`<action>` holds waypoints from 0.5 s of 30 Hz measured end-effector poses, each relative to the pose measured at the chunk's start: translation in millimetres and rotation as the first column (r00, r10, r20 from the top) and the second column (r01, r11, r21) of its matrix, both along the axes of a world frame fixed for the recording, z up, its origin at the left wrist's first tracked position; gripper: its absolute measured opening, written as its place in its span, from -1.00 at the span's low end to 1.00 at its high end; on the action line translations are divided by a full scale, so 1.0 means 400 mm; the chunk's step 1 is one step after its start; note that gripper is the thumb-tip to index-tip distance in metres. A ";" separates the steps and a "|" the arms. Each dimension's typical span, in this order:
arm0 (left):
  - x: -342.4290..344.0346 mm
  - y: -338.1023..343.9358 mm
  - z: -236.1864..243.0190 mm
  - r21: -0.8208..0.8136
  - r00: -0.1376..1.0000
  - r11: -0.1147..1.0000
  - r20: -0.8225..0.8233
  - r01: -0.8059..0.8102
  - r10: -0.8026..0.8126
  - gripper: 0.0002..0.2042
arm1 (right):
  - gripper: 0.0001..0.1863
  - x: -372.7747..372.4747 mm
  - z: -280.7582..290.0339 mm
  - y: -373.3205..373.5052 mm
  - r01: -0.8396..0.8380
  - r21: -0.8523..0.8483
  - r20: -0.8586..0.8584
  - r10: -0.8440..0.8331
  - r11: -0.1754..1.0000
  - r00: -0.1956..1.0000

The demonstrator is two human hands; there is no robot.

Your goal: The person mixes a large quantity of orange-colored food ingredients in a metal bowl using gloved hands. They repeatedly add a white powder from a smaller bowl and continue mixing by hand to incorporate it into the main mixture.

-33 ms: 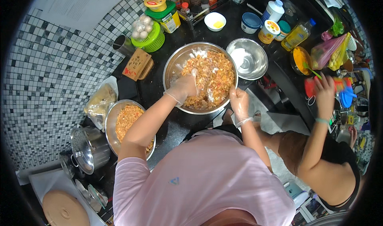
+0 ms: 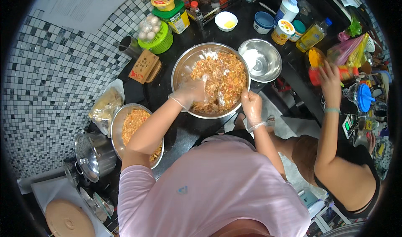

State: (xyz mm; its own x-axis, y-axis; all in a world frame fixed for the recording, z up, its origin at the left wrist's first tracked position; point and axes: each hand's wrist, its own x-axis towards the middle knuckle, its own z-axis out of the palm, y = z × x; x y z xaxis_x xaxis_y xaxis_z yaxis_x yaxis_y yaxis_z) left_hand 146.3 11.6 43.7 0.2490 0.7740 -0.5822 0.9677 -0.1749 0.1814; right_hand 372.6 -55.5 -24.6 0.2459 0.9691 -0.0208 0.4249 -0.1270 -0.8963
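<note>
Big steel bowl (image 2: pixel 181 69) of crumbly orange mix (image 2: pixel 230 74) sits nr the worktop's (image 2: pixel 184 130) front edge. Gloved L hand (image 2: pixel 191 92) is down in the mix, fingertips buried (can't tell if spread or together). R hand (image 2: pixel 251 106) pinches the bowl's R rim. Best technique, I'd say: scoop from the bottom, fold over white patches (image 2: pixel 209 54), esp. by the far wall; R grip firm.

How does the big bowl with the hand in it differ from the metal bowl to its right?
The big bowl looks wider than the smaller bowl. The big bowl holds an orange-brown mixture; the smaller bowl has only some white stuff. The left hand is in the big bowl and the right hand holds its rim; neither touches the smaller bowl. Both are round, shiny metal.
</note>
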 end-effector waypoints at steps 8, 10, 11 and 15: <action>-0.090 0.122 0.003 0.002 0.965 0.995 0.245 -0.096 0.093 -0.31 | -0.52 0.001 0.021 -0.007 0.001 -0.033 -0.005 -0.001 0.999 1.000; -0.066 0.173 -0.046 0.056 0.944 0.982 0.291 -0.181 0.157 -0.37 | -0.52 0.002 0.027 -0.008 -0.008 -0.048 0.016 0.009 0.999 1.000; -0.053 0.199 -0.078 0.010 0.938 0.987 0.315 -0.159 0.148 -0.38 | -0.52 0.002 0.025 -0.009 -0.002 -0.046 0.014 0.003 0.999 1.000; -0.011 0.279 -0.175 -0.137 0.894 0.981 0.408 -0.139 0.184 -0.39 | -0.52 -0.007 0.011 -0.006 0.030 -0.042 -0.006 -0.030 0.999 1.000</action>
